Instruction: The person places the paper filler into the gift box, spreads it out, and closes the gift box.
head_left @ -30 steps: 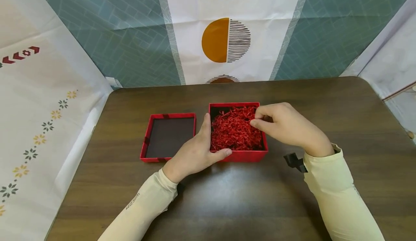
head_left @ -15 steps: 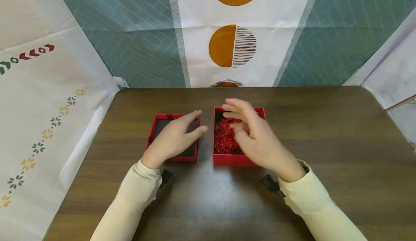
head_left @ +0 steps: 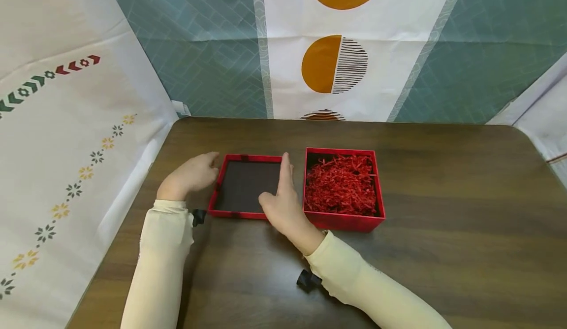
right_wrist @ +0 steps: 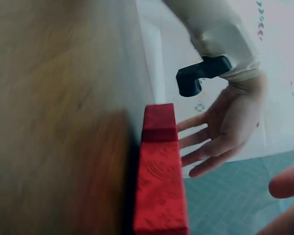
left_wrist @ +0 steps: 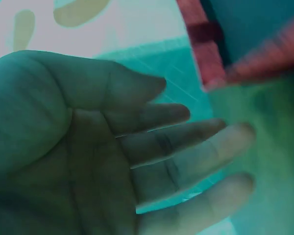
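On the table lies a shallow red box lid [head_left: 241, 215], its dark inner side facing up. My left hand [head_left: 195, 175] is at the lid's left edge. In the left wrist view its fingers are spread and loosely bent, holding nothing, with a small gap to the lid's corner [left_wrist: 206, 63]. At the lid's right side is my right hand [head_left: 285, 203], thumb apart from the extended fingers; contact with the rim cannot be made out. Right of that hand stands the open red box [head_left: 338, 221], filled with shredded red paper [head_left: 341, 183].
Both boxes' parts rest on a brown wooden table [head_left: 456, 211]. A patterned cloth [head_left: 212, 73] hangs behind the table, and a white printed cloth [head_left: 79, 107] borders it on the left. A small black camera [head_left: 308, 280] sits at the right wrist.
Both hands have left the box of shredded paper and moved left, the left hand past the lid to its far left side, the right hand to its right side. The head view has shifted slightly.
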The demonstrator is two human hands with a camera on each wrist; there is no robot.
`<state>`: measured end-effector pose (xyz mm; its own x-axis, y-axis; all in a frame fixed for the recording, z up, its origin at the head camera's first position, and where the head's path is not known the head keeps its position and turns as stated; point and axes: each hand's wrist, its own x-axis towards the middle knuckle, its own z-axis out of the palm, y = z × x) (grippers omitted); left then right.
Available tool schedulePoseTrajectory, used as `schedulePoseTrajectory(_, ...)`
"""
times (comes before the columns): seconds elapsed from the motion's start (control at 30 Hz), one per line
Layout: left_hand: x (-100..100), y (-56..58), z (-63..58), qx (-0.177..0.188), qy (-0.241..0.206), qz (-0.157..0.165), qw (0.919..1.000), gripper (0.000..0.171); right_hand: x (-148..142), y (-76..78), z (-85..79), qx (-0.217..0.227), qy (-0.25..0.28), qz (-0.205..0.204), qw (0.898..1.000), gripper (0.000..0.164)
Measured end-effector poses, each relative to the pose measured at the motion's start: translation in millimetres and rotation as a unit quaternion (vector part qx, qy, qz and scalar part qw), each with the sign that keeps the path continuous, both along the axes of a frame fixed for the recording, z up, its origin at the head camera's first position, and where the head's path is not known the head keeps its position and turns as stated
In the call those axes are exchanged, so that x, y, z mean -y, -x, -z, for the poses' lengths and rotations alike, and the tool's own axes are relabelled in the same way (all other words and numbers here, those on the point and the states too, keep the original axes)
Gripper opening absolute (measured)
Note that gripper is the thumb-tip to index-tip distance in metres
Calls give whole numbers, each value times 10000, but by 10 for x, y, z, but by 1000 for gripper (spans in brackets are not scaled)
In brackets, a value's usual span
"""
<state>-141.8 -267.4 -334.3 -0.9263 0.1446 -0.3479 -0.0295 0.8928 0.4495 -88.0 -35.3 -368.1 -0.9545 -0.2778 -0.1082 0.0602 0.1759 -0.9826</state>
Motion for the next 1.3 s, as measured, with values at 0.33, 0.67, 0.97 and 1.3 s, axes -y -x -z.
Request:
schedulePoseTrajectory(0.33, 115, 69, 194, 1074, -1097, -347, 9875, 37, 44, 42, 58, 1031, -7, 160, 9945, 103)
schedulePoseTrajectory(0.67, 105, 70, 168, 1072, -1015, -205, 9888, 35, -13, 66, 64, 981, 513, -190, 9937, 100)
schedulePoseTrajectory(0.97, 29, 46, 28, -21, -118, -315, 9994, 27, -74, 33, 4, 98, 712, -391, 9966, 101)
schedulePoseTrajectory(1.3, -102, -110, -268, -980, -59, -548, 9937, 25, -176, 69, -150, -799, 1126, -295, 9900, 99)
